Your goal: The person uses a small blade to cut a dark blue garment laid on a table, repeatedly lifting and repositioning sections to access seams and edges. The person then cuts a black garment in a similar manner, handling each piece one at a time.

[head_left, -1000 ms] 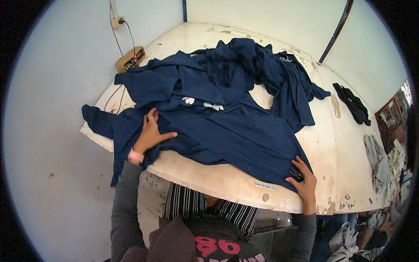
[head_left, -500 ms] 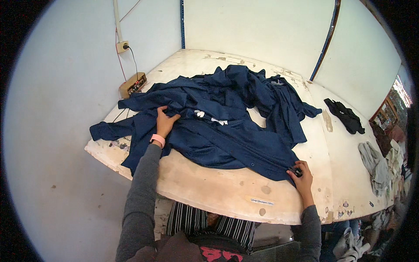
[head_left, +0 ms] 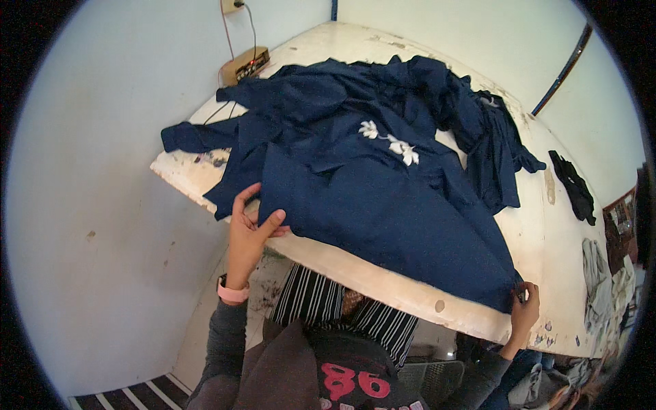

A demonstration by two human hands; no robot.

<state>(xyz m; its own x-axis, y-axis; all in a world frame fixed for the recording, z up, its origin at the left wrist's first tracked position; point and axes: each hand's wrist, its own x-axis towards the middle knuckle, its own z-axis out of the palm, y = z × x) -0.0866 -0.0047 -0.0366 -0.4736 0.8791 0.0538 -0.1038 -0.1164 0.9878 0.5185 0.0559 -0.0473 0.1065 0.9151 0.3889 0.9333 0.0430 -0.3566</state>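
A navy garment (head_left: 376, 212) lies spread along the table's front edge, with white flower shapes (head_left: 403, 150) on its upper part. My left hand (head_left: 249, 239), above a pink wristband (head_left: 232, 292), grips its left front edge, thumb and fingers at the hem and the index finger raised. At the lower right corner my right hand (head_left: 525, 311) is closed on the cloth and a small black tool (head_left: 522, 295), mostly hidden by fingers. More crumpled navy cloth (head_left: 321, 89) lies behind the garment.
The pale worktable (head_left: 547, 260) meets walls at left and back. A device (head_left: 242, 68) with cords sits at the back left, below a socket (head_left: 231, 5). A black cloth (head_left: 572, 184) and grey cloths (head_left: 594, 280) lie at the right. Striped fabric (head_left: 307, 294) shows below the table.
My left hand has moved down to the front edge. The front layer has been drawn toward me and lies flatter, showing more white flowers. My right hand is still at the right corner.
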